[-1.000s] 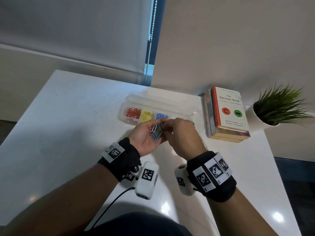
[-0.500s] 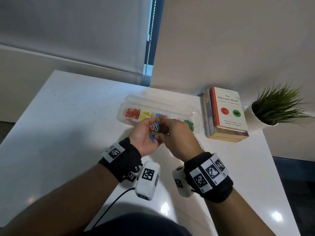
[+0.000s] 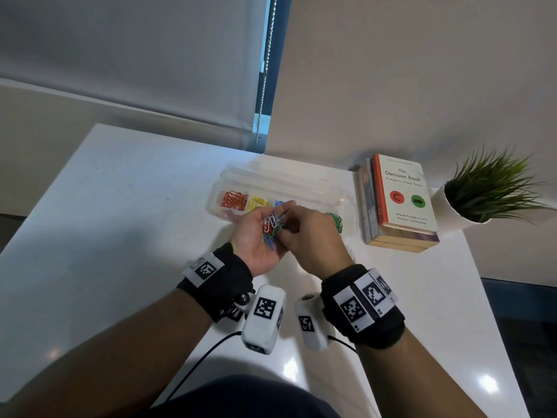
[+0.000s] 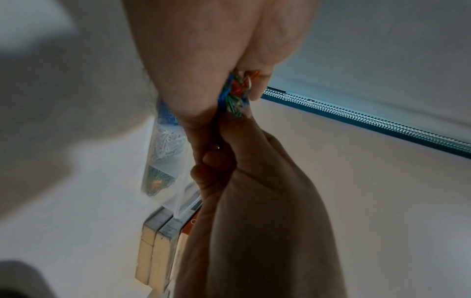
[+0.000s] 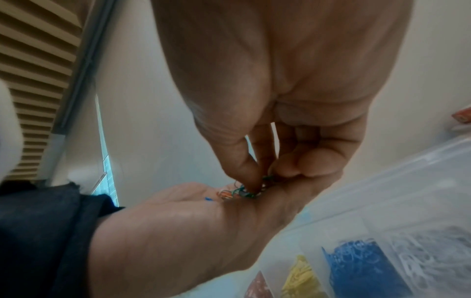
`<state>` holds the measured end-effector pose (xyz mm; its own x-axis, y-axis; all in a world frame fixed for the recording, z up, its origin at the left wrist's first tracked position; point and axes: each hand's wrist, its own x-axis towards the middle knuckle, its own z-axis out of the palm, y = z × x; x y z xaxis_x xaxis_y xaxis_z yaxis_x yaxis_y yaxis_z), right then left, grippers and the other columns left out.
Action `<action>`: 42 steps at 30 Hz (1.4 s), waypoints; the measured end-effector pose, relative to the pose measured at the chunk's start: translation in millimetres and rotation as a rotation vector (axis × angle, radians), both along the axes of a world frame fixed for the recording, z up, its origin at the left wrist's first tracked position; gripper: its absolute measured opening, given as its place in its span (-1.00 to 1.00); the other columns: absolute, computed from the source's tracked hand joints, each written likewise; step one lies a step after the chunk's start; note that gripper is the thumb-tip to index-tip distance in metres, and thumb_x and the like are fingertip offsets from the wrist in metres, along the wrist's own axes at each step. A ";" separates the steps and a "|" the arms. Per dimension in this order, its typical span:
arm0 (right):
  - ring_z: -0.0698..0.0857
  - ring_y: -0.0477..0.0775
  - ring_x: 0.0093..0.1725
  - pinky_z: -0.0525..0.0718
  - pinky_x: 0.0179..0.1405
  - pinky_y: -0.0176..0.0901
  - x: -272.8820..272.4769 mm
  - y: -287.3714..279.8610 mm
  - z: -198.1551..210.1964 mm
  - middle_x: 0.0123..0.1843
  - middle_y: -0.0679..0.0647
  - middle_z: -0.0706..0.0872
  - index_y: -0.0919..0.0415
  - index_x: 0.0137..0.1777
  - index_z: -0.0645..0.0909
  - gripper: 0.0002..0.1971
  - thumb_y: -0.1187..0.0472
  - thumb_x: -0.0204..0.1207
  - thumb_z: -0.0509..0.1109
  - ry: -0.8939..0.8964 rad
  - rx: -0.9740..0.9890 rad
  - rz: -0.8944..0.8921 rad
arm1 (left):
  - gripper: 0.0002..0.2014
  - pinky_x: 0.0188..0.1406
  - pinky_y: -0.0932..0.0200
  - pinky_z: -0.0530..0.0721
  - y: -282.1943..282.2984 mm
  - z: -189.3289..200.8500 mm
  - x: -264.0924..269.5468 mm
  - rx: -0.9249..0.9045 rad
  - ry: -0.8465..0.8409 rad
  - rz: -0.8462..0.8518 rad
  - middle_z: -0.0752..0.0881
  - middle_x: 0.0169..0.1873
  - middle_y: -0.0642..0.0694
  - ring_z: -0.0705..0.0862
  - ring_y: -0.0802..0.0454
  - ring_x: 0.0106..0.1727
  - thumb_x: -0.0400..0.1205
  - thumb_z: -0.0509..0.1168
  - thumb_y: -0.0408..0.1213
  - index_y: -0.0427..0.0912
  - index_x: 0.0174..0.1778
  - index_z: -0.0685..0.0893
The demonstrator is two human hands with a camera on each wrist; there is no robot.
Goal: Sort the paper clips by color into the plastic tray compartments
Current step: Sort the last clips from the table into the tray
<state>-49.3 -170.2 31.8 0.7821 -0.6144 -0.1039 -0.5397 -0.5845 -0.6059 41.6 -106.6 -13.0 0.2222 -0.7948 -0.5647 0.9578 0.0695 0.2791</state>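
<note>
My left hand is cupped palm-up just in front of the clear plastic tray and holds a small heap of mixed paper clips, blue, green, white and orange. My right hand reaches into that palm, its thumb and fingertips pinching a green clip in the heap. In the tray, red clips, yellow clips, blue clips, white clips and green clips lie in separate compartments. My hands hide the tray's middle in the head view.
A stack of books lies right of the tray, with a potted plant beyond it. The white table meets the wall behind the tray. A bead chain hangs from the blind.
My right hand drew back from the tray toward the left palm and now pinches into the heap. The green clips in the tray's right end came into sight.
</note>
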 end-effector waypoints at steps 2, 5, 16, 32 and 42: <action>0.58 -0.10 -0.20 0.41 -0.27 -0.51 1.5 1.0 -1.4 -0.18 -0.06 0.71 0.09 0.14 0.66 -0.74 0.30 0.47 0.45 0.007 0.017 0.004 | -0.61 -0.34 0.23 0.75 -0.9 0.9 -0.7 0.011 0.018 0.016 0.76 -0.17 -0.13 0.76 0.03 -0.33 0.73 0.03 -0.20 -0.27 0.05 0.76; 0.67 -0.01 -0.10 0.43 -0.20 -0.40 5.1 2.5 -4.4 -0.05 0.04 0.79 0.08 0.19 0.66 -0.70 0.30 0.47 0.45 -0.006 0.014 0.005 | -0.64 -0.63 0.34 0.60 -1.9 3.2 -1.0 0.022 0.044 0.045 0.75 -0.31 -0.12 0.71 0.05 -0.52 0.75 0.03 -0.23 -0.29 0.12 0.72; 0.48 -0.17 -0.41 0.37 -0.40 -0.39 1.9 -2.4 -6.8 -0.44 -0.12 0.53 -0.06 -0.35 0.41 -0.66 0.38 0.45 0.40 -0.027 0.079 0.024 | -0.64 -0.31 0.17 0.77 4.9 1.3 1.6 -0.027 0.011 0.037 0.78 -0.17 -0.19 0.79 -0.03 -0.27 0.70 0.05 -0.23 -0.27 0.13 0.73; 0.50 0.02 -0.52 0.44 -0.57 -0.23 -18.3 -34.0 3.7 -0.41 0.20 0.65 0.33 -0.27 0.53 -0.84 0.51 0.52 0.30 -0.438 0.947 -0.260 | -0.68 0.15 -0.22 0.69 6.1 2.1 2.0 -0.131 0.024 0.004 0.76 0.00 -0.40 0.78 -0.35 -0.08 0.63 0.09 -0.26 -0.34 -0.01 0.71; 0.67 0.09 -0.19 0.59 -0.25 -0.14 -17.6 -92.0 -13.1 -0.22 0.07 0.71 0.22 -0.18 0.67 -0.94 0.31 0.47 0.36 0.167 -0.042 -0.351 | -0.62 0.35 -0.14 0.54 7.7 -0.7 14.6 -0.081 -0.012 0.036 0.75 0.16 -0.31 0.65 -0.28 0.29 0.72 0.01 -0.22 -0.30 -0.02 0.72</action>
<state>-67.0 -262.2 18.7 0.4978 -0.8482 -0.1808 -0.8005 -0.3692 -0.4721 56.2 -98.9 -13.7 0.2579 -0.8291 -0.4961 0.9508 0.1266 0.2827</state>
